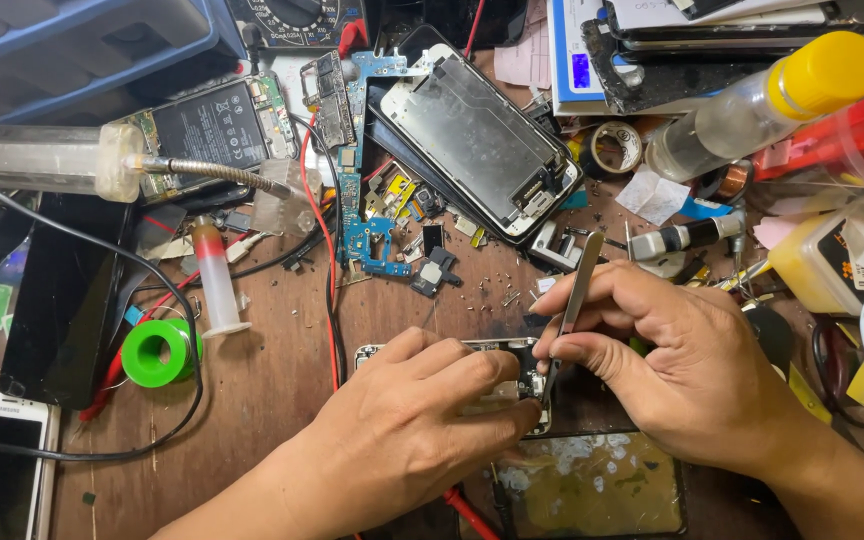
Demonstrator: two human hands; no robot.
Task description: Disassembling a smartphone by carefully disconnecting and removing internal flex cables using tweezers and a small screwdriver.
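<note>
The left hand (402, 440) lies flat over an opened phone body (512, 375) near the front of the wooden desk (272, 390), its fingers pressed down on the frame to pin it rather than curled around it. The right hand (682, 370) has its fingers closed on a pair of slim metal tweezers (574, 300), tips lowered into the exposed circuitry at the phone's right end, just beside the left fingertips. To do this well, it seems wise to keep the pinning hand steady and bring the tips in at a shallow angle, with light pressure, since the parts inside look small and fragile. The tweezers are smooth, brushed steel; the desk is scuffed brown wood, dusted with tiny screws. Further back lie a glossy detached screen assembly (482, 140), a blue circuit strip (357, 190), a green tape roll (157, 352) and a clear yellow-capped bottle (762, 105).
</note>
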